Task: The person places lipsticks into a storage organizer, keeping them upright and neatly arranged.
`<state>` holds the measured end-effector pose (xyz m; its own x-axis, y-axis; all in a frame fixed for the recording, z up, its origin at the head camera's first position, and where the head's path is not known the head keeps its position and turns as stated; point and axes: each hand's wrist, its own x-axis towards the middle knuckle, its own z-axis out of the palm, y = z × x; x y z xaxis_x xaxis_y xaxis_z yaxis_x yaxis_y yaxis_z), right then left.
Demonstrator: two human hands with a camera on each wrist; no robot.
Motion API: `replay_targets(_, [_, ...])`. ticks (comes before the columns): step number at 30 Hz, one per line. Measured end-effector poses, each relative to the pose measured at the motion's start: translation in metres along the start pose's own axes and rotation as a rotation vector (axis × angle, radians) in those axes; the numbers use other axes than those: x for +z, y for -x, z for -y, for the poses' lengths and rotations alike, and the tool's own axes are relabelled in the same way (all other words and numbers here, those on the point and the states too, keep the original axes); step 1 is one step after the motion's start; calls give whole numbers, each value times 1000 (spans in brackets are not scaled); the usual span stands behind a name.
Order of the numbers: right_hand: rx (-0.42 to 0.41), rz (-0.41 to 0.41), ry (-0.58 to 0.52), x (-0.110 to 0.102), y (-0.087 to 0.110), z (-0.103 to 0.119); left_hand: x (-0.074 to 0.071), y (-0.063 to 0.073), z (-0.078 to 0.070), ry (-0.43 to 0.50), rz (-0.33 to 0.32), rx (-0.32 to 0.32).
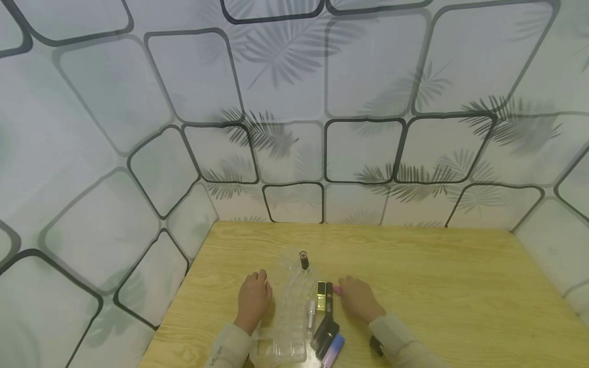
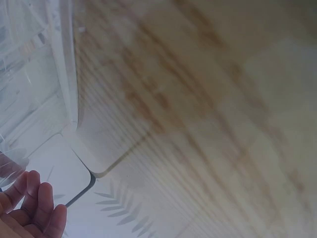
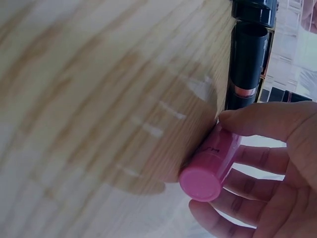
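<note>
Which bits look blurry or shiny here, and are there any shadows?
Head view: soft, fairly even light, with the gold-and-black tube looking fuzzy; left wrist view: the table has smeared wood grain and pale glare, while the left hand looks clearer; right wrist view: the pink tube looks sharper, with a dark patch beside it on the shiny table, maybe shadow or reflection.

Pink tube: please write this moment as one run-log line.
right hand: grips pink tube | left hand: beside clear organizer | dark tube: at organizer's far end
</note>
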<state>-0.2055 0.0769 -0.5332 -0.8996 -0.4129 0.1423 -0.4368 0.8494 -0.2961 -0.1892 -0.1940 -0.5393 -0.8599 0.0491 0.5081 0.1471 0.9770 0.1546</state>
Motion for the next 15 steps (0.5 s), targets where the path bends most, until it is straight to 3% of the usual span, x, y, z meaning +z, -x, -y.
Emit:
replay_targets(5, [-5,-21,0,1,-1,0,-1,0,-1,2,-4,3])
replay_targets(15, [-45,-59,105,9,-1,-5,-3,-1,-2,1,8,-4])
